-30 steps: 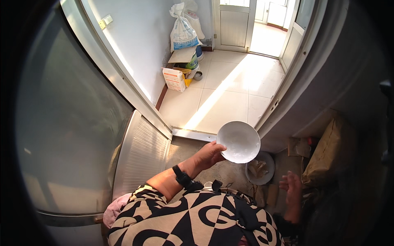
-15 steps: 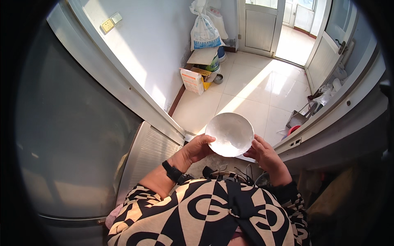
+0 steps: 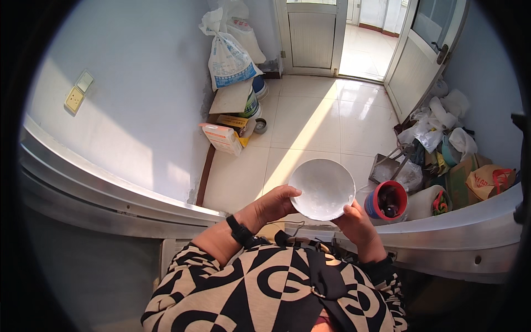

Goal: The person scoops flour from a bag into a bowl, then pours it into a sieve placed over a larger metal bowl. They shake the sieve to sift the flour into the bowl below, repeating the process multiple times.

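Observation:
A round white bowl [image 3: 322, 188] is held out in front of my body, its pale inside facing up toward me. My left hand [image 3: 279, 202] grips its left rim, thumb over the edge and the other fingers out of sight beneath. On the lower right side, my right hand [image 3: 355, 223] closes on the rim with the thumb at the edge. Whatever the bowl may contain is hard to make out; the inside looks whitish with faint marks. A black band [image 3: 239, 230] circles my left wrist.
A doorway track [image 3: 442, 235] crosses in front of me. Along the left wall stand a white sack [image 3: 229, 63], a carton [image 3: 222, 138] and buckets. On the right are a red bucket [image 3: 389, 199], a dustpan [image 3: 384, 169] and plastic bags. A door [image 3: 423, 55] stands ajar at the back.
I have moved forward toward the doorway, so more of the room's right side shows. The bowl stays in both hands, and my right thumb now lies over its rim.

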The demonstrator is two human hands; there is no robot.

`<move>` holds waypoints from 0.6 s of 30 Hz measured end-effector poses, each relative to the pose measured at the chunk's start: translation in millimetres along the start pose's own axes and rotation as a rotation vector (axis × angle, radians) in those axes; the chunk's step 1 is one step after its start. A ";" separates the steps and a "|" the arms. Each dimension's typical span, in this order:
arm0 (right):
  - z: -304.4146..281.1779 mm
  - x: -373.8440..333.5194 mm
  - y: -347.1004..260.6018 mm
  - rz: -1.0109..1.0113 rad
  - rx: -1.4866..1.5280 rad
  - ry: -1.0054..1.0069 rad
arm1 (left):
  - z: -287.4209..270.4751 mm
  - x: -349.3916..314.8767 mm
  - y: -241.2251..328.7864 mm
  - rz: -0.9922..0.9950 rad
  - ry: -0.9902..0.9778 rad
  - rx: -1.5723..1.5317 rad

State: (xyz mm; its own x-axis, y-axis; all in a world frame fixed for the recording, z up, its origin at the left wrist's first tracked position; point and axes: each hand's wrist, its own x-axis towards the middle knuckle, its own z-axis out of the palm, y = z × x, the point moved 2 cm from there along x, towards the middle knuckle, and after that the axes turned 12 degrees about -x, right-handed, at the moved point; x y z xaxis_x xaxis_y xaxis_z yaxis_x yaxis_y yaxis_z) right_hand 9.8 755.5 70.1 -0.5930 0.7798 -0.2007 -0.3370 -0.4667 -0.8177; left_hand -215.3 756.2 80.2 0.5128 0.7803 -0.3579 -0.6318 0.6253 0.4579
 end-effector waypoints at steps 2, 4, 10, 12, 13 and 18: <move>-3.2 40.0 -9.3 -0.070 0.036 -0.001 | -15.0 32.3 37.2 -0.043 -0.053 0.007; 0.9 89.0 -21.8 -0.104 0.062 0.066 | -26.7 62.0 82.4 -0.054 -0.063 0.030; 20.1 228.0 -85.0 -0.080 0.090 0.100 | -51.2 114.3 213.7 -0.086 -0.093 0.022; 22.2 264.0 -99.4 -0.073 0.074 0.112 | -58.7 129.9 247.0 -0.112 -0.096 0.034; 21.4 281.4 -105.3 -0.074 0.072 0.122 | -63.6 136.8 263.8 -0.097 -0.089 0.027; -10.0 366.4 -140.7 -0.076 0.039 0.198 | -98.3 182.5 341.7 -0.017 0.099 -0.014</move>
State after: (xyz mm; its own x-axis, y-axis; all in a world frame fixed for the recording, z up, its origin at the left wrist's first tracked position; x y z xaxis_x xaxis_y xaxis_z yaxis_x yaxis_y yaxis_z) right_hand -152.9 1111.0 106.2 -0.4106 0.8785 -0.2444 -0.4055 -0.4160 -0.8140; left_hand -394.7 1113.2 91.3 0.4645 0.7659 -0.4446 -0.6319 0.6384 0.4395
